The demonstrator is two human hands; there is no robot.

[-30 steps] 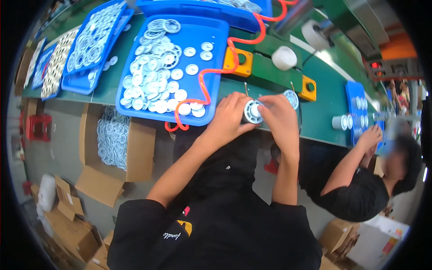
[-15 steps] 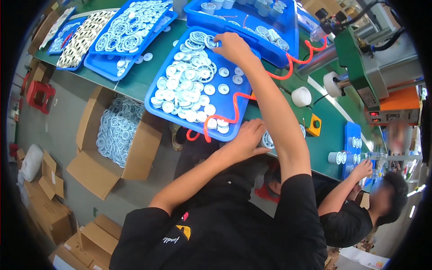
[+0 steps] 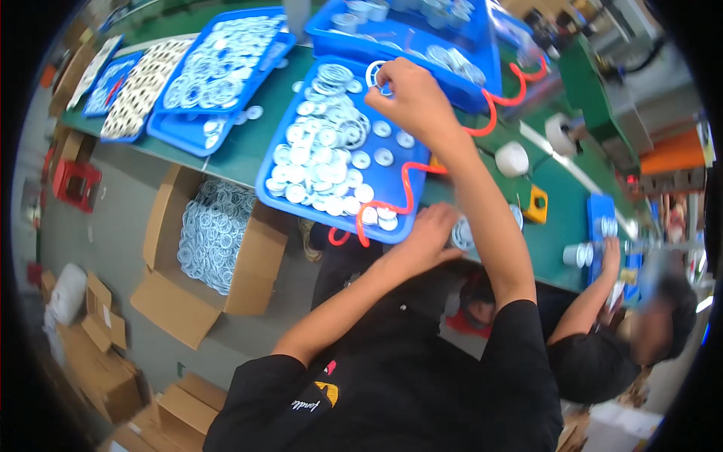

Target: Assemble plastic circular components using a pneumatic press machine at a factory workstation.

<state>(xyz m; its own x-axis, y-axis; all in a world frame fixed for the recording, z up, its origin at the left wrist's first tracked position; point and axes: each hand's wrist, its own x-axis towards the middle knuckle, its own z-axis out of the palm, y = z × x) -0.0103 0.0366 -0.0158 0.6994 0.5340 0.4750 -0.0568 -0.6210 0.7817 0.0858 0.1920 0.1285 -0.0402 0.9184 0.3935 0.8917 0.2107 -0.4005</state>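
- The right hand (image 3: pixel 410 102) is stretched far out over the blue tray (image 3: pixel 273 181). Its fingers are pinched shut on a white ring (image 3: pixel 374 74) at the far end of the tray.
- The left hand (image 3: pixel 429 233) is kept close to the body at the near edge of the green counter (image 3: pixel 241 154). It is curled around a round white part (image 3: pixel 461 233). How tightly the part is held cannot be told, because most of it is hidden by the hand and the right arm.
- The blue tray is filled with many white rings and discs, piled loosely. Its near corner hangs a little over the edge of the counter.
- An orange coiled hose (image 3: pixel 403 200) is laid across the tray, right under the reaching arm.
- A cardboard box (image 3: pixel 226 260) full of white rings is seen on the floor below the counter.
- Another person (image 3: pixel 602 339) is at work on the right, with a hand by some small white cups.
- What could go wrong, as a guess:
  - The hose could be caught by the arm, and the tray could be tugged off the edge.
  - The ring is held by the fingertips only, so it could be dropped into the pile or onto the floor.
  - Other rings could be hooked and flicked out, because they lie tangled together.
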